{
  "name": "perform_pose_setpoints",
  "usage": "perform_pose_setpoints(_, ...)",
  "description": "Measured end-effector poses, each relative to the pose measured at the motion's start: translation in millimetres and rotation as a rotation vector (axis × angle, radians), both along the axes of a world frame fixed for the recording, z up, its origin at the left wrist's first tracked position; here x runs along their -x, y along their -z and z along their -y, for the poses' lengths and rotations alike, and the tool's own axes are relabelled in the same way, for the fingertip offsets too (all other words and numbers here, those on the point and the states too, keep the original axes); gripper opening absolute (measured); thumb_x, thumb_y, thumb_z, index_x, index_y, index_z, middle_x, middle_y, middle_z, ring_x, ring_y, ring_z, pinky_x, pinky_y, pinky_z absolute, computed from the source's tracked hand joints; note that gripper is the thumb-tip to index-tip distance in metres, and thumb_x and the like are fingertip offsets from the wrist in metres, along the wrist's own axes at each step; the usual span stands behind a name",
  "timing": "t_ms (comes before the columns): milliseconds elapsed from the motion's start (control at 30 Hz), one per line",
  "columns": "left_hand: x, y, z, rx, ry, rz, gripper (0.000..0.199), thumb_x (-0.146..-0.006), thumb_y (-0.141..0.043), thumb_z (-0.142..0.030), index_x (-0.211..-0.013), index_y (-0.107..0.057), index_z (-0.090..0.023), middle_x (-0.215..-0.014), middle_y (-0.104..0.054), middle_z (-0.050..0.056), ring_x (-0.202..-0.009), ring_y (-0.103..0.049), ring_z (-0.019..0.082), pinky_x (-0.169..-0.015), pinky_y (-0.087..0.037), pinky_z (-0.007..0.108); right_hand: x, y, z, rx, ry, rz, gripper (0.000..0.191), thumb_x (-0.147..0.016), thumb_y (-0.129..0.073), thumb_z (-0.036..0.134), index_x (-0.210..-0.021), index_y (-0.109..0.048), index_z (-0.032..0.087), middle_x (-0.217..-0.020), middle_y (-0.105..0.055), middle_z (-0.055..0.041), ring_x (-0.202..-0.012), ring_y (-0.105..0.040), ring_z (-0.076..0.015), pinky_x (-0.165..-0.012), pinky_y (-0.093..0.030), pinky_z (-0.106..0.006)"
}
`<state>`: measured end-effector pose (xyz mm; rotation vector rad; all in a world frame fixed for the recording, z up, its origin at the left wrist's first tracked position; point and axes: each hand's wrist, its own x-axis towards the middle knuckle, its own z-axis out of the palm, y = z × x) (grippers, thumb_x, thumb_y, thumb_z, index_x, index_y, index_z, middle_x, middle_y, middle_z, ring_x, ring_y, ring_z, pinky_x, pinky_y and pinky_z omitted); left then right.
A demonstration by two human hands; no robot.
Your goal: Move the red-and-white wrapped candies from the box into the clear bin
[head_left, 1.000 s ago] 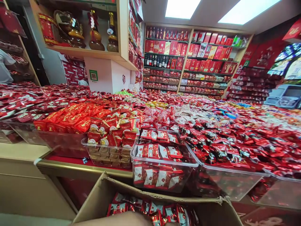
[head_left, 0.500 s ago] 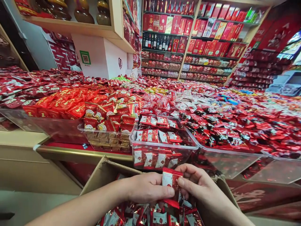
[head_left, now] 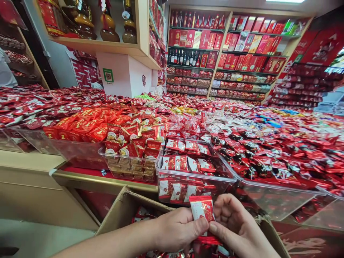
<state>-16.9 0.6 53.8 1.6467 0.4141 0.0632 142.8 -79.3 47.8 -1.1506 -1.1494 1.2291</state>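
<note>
My left hand (head_left: 180, 229) is closed on a red and white snack packet (head_left: 202, 211), its thumb lying across the front. The packet stands nearly upright. My right hand (head_left: 236, 225) is at the packet's right side, thumb tip touching its lower edge. The other right fingers are loosely curled and apart from the thumb. Both hands are over an open cardboard box (head_left: 115, 208) with similar packets inside, largely hidden by my arms. Just beyond the hands is a clear plastic bin (head_left: 197, 173) with rows of the same red and white packets (head_left: 178, 163).
Left of that bin is another of durian packets (head_left: 134, 147), then bright red packets (head_left: 83, 123). Dark red packets (head_left: 268, 161) are heaped in a bin on the right. A gold counter edge (head_left: 107, 182) runs behind the box. Shelves of bottles and gift boxes (head_left: 199, 39) stand behind.
The view has tilted up and turned slightly left. My right fingers have come away from the packet's upper right edge, with the thumb now lower. My left hand keeps its hold.
</note>
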Motion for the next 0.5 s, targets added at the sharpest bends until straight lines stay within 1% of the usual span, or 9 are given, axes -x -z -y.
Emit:
perform_pose_setpoints(67,2.5,-3.6,-1.5,-0.041,0.069,0.004,0.067,-0.07,-0.024,-0.073,-0.081,-0.052,-0.014,-0.058,-0.043,-0.002,-0.045,-0.039,0.007,-0.042,-0.033,0.018,-3.0,2.2,3.8,-0.025,0.006,0.137,0.017,-0.074,-0.061,0.031,-0.075,-0.046,0.023,-0.071,-0.052,0.0014,-0.065,-0.052,-0.013,-0.06,-0.045,-0.026)
perform_pose_setpoints(133,5.0,-5.6,-3.1,-0.1,0.163,0.005,0.071,-0.068,-0.021,-0.075,-0.081,-0.055,-0.014,-0.06,-0.042,-0.001,-0.048,-0.038,0.007,-0.044,-0.033,0.018,-7.1,-2.8,7.7,-0.101,0.058,0.258,0.017,-0.073,-0.06,0.032,-0.069,-0.048,0.022,-0.068,-0.054,-0.0003,-0.061,-0.052,-0.0144,-0.056,-0.046,-0.026)
perform_pose_setpoints(200,6.3,-3.3,-4.3,-0.191,0.227,-0.008,0.073,-0.069,-0.019,-0.074,-0.083,-0.058,-0.015,-0.062,-0.044,-0.001,-0.051,-0.039,0.008,-0.047,-0.034,0.018,-10.7,-18.8,7.6,-0.202,0.195,0.319,0.015,-0.072,-0.061,0.033,-0.069,-0.05,0.023,-0.07,-0.057,-0.002,-0.061,-0.054,-0.0162,-0.054,-0.047,-0.027)
perform_pose_setpoints(267,6.3,3.3,-4.8,-0.289,0.247,-0.028,0.067,-0.074,-0.021,-0.07,-0.085,-0.06,-0.016,-0.065,-0.047,-0.001,-0.055,-0.042,0.009,-0.052,-0.037,0.018,-12.1,-44.2,-1.2,-0.283,0.348,0.349,0.013,-0.07,-0.062,0.033,-0.073,-0.052,0.025,-0.072,-0.06,-0.0023,-0.062,-0.056,-0.0165,-0.052,-0.047,-0.026)
perform_pose_setpoints(300,5.8,7.4,-4.8,-0.326,0.253,-0.034,0.062,-0.077,-0.024,-0.067,-0.087,-0.06,-0.016,-0.066,-0.049,-0.002,-0.057,-0.044,0.01,-0.055,-0.038,0.018,-11.7,-58.5,-9.7,-0.308,0.381,0.372,0.014,-0.068,-0.064,0.032,-0.075,-0.054,0.025,-0.071,-0.061,-0.0021,-0.062,-0.057,-0.0161,-0.051,-0.047,-0.024)
perform_pose_setpoints(333,5.2,11.4,-4.8,-0.354,0.262,-0.037,0.057,-0.079,-0.027,-0.063,-0.087,-0.06,-0.017,-0.067,-0.05,-0.002,-0.059,-0.046,0.01,-0.057,-0.039,0.019,-10.2,-72.3,-20.9,-0.305,0.37,0.405,0.015,-0.067,-0.065,0.031,-0.075,-0.054,0.024,-0.069,-0.062,-0.0017,-0.061,-0.057,-0.0151,-0.05,-0.047,-0.023)
perform_pose_setpoints(400,3.1,18.4,-4.6,-0.403,0.292,-0.032,0.046,-0.082,-0.031,-0.053,-0.087,-0.059,-0.017,-0.067,-0.05,-0.002,-0.06,-0.047,0.011,-0.058,-0.039,0.019,-4.1,-94.0,-49.2,-0.225,0.245,0.447,0.013,-0.066,-0.065,0.026,-0.069,-0.054,0.02,-0.067,-0.062,-0.0014,-0.06,-0.057,-0.0131,-0.052,-0.047,-0.022)
perform_pose_setpoints(433,1.5,21.2,-4.5,-0.421,0.31,-0.02,0.041,-0.083,-0.033,-0.048,-0.085,-0.059,-0.017,-0.066,-0.05,-0.002,-0.06,-0.048,0.011,-0.057,-0.039,0.019,0.4,-100.3,-64.7,-0.152,0.183,0.447,0.011,-0.067,-0.063,0.022,-0.068,-0.053,0.019,-0.065,-0.061,-0.0001,-0.057,-0.056,-0.0108,-0.051,-0.046,-0.021)
perform_pose_setpoints(500,-2.5,26.0,-5.0,-0.451,0.343,0.017,0.027,-0.083,-0.037,-0.035,-0.078,-0.056,-0.016,-0.066,-0.048,-0.003,-0.06,-0.047,0.01,-0.055,-0.037,0.019,11.8,-103.0,-94.3,0.007,0.088,0.417,0.01,-0.07,-0.059,0.014,-0.067,-0.05,0.017,-0.058,-0.056,0.0039,-0.05,-0.053,-0.007,-0.049,-0.045,-0.019)
